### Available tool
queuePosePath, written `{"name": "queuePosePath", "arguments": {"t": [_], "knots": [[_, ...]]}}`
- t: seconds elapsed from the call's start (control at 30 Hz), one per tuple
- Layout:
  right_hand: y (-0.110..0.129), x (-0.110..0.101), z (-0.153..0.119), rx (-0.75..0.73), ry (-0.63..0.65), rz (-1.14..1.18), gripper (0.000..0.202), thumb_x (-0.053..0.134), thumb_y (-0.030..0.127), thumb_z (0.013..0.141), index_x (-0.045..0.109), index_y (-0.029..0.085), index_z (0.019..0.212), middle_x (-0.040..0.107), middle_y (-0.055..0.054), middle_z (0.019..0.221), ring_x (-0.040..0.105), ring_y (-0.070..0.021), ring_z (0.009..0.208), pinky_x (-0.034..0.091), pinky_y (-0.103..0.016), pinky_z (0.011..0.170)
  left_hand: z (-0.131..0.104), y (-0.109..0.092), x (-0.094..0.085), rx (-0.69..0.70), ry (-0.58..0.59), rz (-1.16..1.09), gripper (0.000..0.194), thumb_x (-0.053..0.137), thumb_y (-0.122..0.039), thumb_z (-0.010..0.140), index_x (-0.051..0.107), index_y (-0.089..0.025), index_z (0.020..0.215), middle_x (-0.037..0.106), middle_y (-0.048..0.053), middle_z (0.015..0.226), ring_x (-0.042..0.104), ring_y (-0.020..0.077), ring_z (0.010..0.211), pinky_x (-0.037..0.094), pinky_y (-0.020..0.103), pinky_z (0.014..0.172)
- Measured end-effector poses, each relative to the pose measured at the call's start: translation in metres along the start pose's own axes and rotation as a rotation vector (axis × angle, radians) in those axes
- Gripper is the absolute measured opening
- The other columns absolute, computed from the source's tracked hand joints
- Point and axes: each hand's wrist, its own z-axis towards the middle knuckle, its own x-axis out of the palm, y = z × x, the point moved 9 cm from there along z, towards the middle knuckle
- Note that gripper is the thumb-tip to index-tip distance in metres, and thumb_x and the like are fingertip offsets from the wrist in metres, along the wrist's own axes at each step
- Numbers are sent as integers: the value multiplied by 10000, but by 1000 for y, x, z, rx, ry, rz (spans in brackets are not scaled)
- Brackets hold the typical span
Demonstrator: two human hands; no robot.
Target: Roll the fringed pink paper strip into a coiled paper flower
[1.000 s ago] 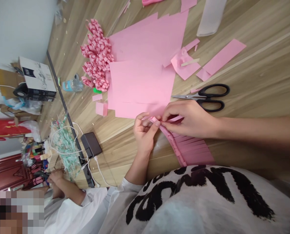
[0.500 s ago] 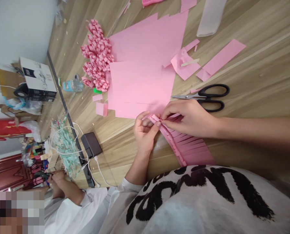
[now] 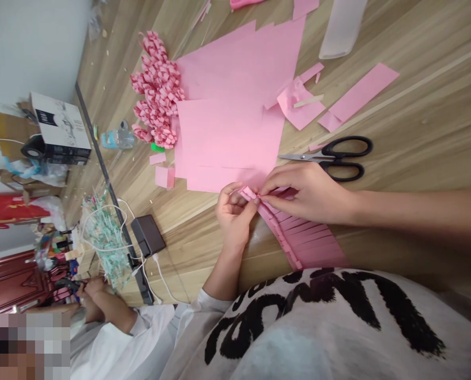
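Note:
A fringed pink paper strip (image 3: 312, 240) runs from my fingers down toward my shirt, its slits cut along one side and a row of small curled loops along the other. My left hand (image 3: 235, 214) pinches the strip's upper end between thumb and fingers. Close beside it, my right hand (image 3: 306, 190) has thumb and forefinger closed on the strip's edge at one of the curls. Just above my right wrist lie black-handled scissors (image 3: 330, 157), blades partly apart. Pink paper sheets (image 3: 231, 137) are spread beyond my hands.
Curled pink paper flowers (image 3: 158, 95) are heaped left of the sheets. Pink scraps (image 3: 300, 103) and a cut strip (image 3: 364, 95) lie at the right. A bottle (image 3: 117, 139), a dark box with white cables (image 3: 148, 235) and a co-worker's hands (image 3: 95, 293) are at the left.
My right fingertips have shifted slightly left along the strip's edge, toward my left thumb. Both hands keep their pinch on the strip, and the rest looks unchanged.

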Motion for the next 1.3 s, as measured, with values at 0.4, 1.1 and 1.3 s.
{"name": "queuePosePath", "arguments": {"t": [0.4,1.1,1.3], "knots": [[-2,1,0,-1,8,-3,152,616,196,857,759,173,813,773,-43,795,685,-150,708,500,-264,694,-1,-3,1,46,26,-3,440,917,-225,615,650,-214,963,760,-24,807,732,88,765,552,155,708],[-7,-1,0,54,-33,-6,84,659,184,793,697,167,720,736,-21,719,646,-125,640,469,-229,619,-2,-7,9,46,99,-20,489,924,-259,612,624,-233,997,783,-21,811,738,93,736,563,164,704],[-8,-2,-1,57,-39,6,86,685,187,770,669,168,689,702,-10,672,600,-108,584,443,-215,563,-4,-5,8,43,137,36,526,919,-282,626,609,-245,1050,783,-17,832,746,114,759,570,189,716]]}}
